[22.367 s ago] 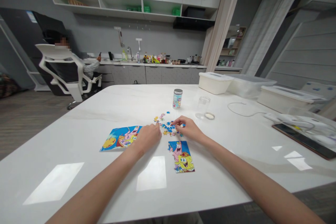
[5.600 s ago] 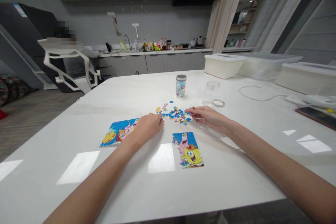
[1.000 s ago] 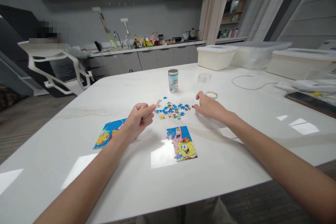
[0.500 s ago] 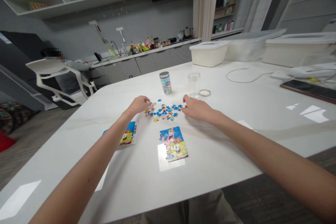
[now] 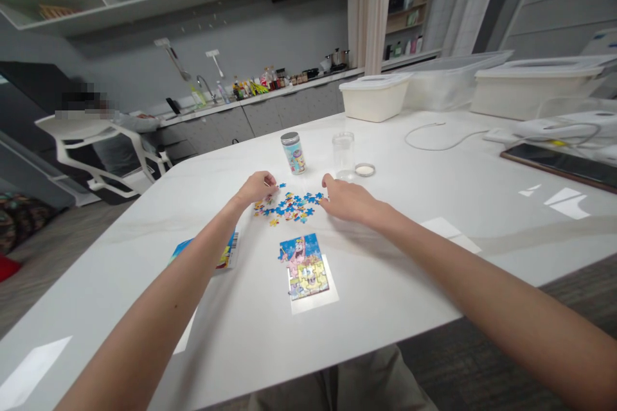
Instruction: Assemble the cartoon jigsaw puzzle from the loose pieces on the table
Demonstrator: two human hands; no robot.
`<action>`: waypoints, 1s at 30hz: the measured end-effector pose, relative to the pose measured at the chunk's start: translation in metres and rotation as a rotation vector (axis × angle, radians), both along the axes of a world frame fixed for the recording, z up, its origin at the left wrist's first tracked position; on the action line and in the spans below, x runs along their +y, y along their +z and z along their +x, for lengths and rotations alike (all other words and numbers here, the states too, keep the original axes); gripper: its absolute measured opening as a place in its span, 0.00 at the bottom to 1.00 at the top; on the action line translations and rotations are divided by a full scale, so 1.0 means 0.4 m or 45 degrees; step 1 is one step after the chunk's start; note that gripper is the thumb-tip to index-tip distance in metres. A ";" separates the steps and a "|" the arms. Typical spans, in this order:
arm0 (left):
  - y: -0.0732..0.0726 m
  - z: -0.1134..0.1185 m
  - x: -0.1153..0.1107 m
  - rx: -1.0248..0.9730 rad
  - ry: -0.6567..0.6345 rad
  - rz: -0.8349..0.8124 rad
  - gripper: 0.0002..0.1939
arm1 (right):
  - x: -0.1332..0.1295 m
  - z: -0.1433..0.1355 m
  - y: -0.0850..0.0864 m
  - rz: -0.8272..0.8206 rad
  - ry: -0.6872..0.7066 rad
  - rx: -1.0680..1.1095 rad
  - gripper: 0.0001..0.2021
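Loose puzzle pieces (image 5: 292, 207) lie in a scattered pile on the white table. At the pile's left edge, my left hand (image 5: 259, 187) has its fingers closed on a small puzzle piece. My right hand (image 5: 348, 198) rests at the right edge, fingers curled by the pieces; whether it holds one is hidden. Nearer to me lies a partly joined puzzle (image 5: 305, 266) with a pink and a yellow cartoon figure. A printed picture sheet (image 5: 232, 253) is partly covered by my left forearm. Behind the pile stands a printed can (image 5: 294, 154) with a metal lid.
A clear jar (image 5: 344, 153) and a round lid (image 5: 365, 169) stand behind my right hand. Storage boxes (image 5: 376, 99), a cable (image 5: 446, 146) and a phone (image 5: 562, 164) are at the back and right. A person sits by a white chair (image 5: 96, 141) at the far left.
The view has shifted slightly, so the table items appear further left. My left hand has moved a little at the pile's upper left edge. My right hand stays beside the pieces.
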State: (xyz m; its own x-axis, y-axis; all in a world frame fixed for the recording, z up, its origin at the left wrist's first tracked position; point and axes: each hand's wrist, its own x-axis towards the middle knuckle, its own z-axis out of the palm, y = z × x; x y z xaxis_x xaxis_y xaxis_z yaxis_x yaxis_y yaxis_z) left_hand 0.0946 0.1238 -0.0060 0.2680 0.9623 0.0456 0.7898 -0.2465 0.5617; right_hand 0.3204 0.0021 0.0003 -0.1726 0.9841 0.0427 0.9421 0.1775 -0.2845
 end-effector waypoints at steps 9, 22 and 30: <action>0.073 -0.044 -0.241 -0.152 -0.491 -0.170 0.13 | -0.005 -0.006 -0.012 0.014 0.046 0.019 0.19; -0.002 -0.094 -0.378 -0.564 -0.407 -0.626 0.15 | -0.025 -0.032 -0.015 -0.051 0.167 0.082 0.17; -0.010 -0.094 -0.394 -0.605 -0.386 -0.643 0.16 | -0.035 -0.035 -0.004 -0.073 0.172 0.047 0.16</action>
State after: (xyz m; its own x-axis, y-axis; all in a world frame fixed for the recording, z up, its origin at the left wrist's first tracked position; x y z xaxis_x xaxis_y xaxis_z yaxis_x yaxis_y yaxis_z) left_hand 0.0569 -0.0339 -0.0100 0.5857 0.7843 -0.2047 0.3733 -0.0368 0.9270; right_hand 0.3065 -0.0117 -0.0012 -0.3030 0.9530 -0.0046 0.8995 0.2844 -0.3316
